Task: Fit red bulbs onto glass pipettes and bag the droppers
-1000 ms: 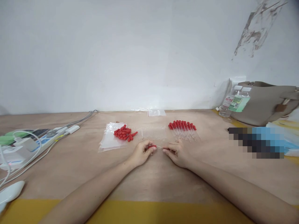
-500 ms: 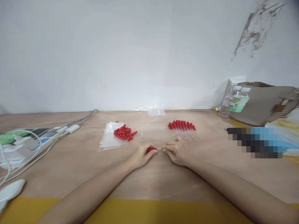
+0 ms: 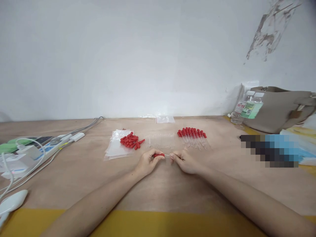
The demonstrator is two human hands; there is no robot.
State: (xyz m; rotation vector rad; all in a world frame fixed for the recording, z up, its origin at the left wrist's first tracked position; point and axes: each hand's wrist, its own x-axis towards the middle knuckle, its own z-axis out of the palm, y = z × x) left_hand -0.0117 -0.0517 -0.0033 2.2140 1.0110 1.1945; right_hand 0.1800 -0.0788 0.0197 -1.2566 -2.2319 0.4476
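Note:
My left hand (image 3: 148, 162) is closed on a red rubber dropper bulb (image 3: 159, 155). A thin clear glass tube (image 3: 167, 155) runs from the bulb's mouth to my right hand (image 3: 184, 160), whose thumb and fingers pinch its other end. Beyond my left hand lies a pile of loose red bulbs (image 3: 130, 141), partly on clear plastic bags (image 3: 115, 148). A row of bare glass tubes (image 3: 159, 141) is laid out past both hands. Droppers with red bulbs (image 3: 192, 132) on their tubes lie side by side beyond my right hand.
On the left are a power strip (image 3: 53, 144) with chargers and cables, and a white spoon-shaped object (image 3: 13, 201). Bottles (image 3: 253, 107), a grey-brown bag (image 3: 278, 108) and a blue package (image 3: 283, 144) stand or lie at the right. Another small plastic bag (image 3: 165, 119) lies by the wall.
My right hand's fingers have curled in from a flatter pose and pinch the tube. The bulb and tube have shifted slightly, and less of the tube shows between my hands.

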